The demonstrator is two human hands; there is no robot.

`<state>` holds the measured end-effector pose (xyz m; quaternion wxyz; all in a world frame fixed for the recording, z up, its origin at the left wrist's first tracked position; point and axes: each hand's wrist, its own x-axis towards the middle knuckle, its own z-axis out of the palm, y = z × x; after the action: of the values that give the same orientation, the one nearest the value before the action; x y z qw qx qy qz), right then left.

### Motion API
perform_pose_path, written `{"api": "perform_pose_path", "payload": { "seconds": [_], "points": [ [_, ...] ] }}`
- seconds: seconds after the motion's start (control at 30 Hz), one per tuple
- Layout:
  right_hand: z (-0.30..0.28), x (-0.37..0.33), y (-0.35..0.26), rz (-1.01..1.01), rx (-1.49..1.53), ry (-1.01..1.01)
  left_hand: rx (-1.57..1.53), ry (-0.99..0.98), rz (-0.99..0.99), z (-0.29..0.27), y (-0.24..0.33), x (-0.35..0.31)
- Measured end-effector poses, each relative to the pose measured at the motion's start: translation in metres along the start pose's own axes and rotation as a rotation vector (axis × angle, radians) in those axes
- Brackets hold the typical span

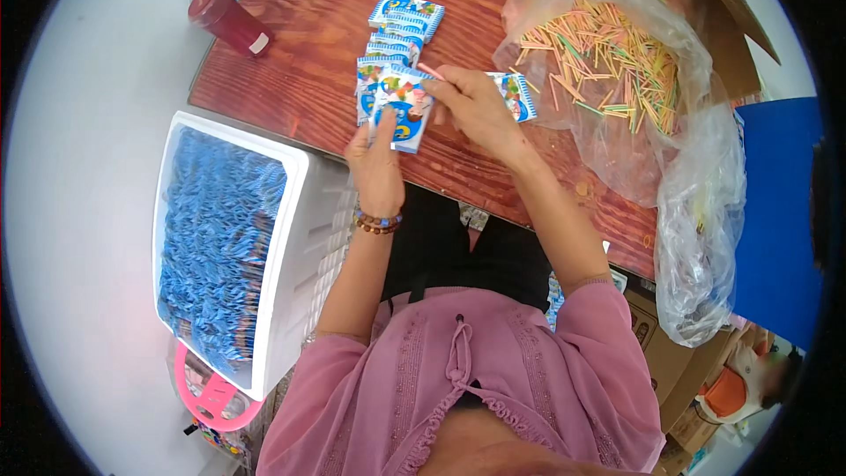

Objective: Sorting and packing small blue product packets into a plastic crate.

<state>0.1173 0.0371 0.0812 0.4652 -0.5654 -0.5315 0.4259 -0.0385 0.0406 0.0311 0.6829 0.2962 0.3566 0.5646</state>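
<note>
Head view: left hand (377, 174) has a blue-and-white candy sachet (405, 130) clamped, thumb flat on the printed front; its other fingers are mostly hidden behind. Sachet is above the near table edge, in front of the overlapping sachet row (397, 42), covering its near end. Right hand (483, 110): thumb and index together on a thin pink stick (429, 71) at the held sachet's upper right corner. Can't tell if those fingertips also grip the sachet.

Single sachet (521, 97) just right of the right hand, partly hidden by it. Further right on the red-brown wooden table (308, 62): clear plastic bag (696, 282), opened out, with a heap of yellow, pink, orange and green sticks (608, 57); bag hangs over the edge. Dark red capped bottle (233, 23) at far left of tabletop. White plastic crate (304, 229) left of the left forearm, packed with blue sachets (211, 238). Beaded bracelets (378, 221) on left wrist.
</note>
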Motion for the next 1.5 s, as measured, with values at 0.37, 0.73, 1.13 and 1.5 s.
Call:
{"api": "perform_pose_path", "payload": {
  "seconds": [0.37,0.73,1.13,1.5],
  "points": [
    [0.022,0.041,0.034,-0.042,-0.277,0.114,1.361,0.019,0.639,-0.036,0.003,0.025],
    [-0.129,-0.05,0.045,-0.152,-1.012,0.632,1.22,-0.292,0.673,0.045,-0.024,0.014],
    [-0.099,-0.04,0.054,0.009,-0.645,0.4,1.359,-0.246,0.672,0.063,-0.049,0.037],
    [-0.104,-0.038,0.054,-0.074,-0.443,0.432,0.603,-0.247,0.312,0.079,-0.028,0.03]
  ]
}}
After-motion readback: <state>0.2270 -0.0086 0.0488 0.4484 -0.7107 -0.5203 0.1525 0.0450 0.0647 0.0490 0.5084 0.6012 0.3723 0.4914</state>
